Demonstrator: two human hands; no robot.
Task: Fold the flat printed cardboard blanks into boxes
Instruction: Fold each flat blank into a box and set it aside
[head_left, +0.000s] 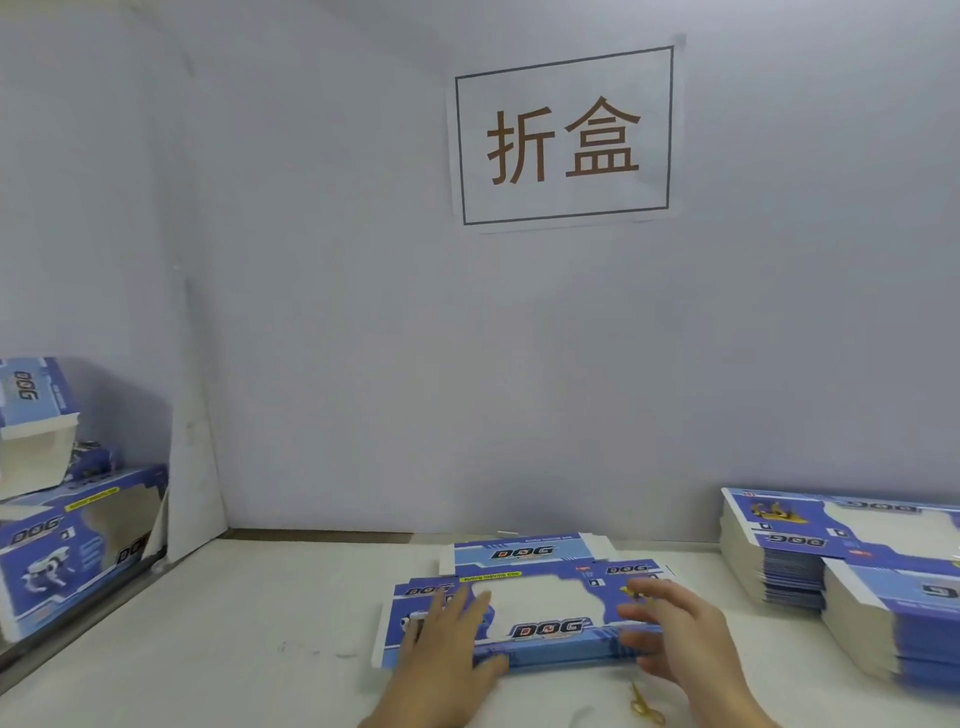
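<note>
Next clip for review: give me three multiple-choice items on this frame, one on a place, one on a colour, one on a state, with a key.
1. Where does the tall stack of flat printed cardboard blanks lie?
A. On the table's right side
B. On the left shelf
C. On the floor

2. What colour are the two characters on the white paper wall sign?
A. Green
B. Brown
C. Black

3. How is the left hand placed?
A. Clenched in the air
B. Holding scissors
C. Fingers straight, flat on the blue flat blank

Key: 1 A, the stack sits right of the right hand; 2 B, the strokes are brown; 3 C, its fingers lie spread across the print.
</note>
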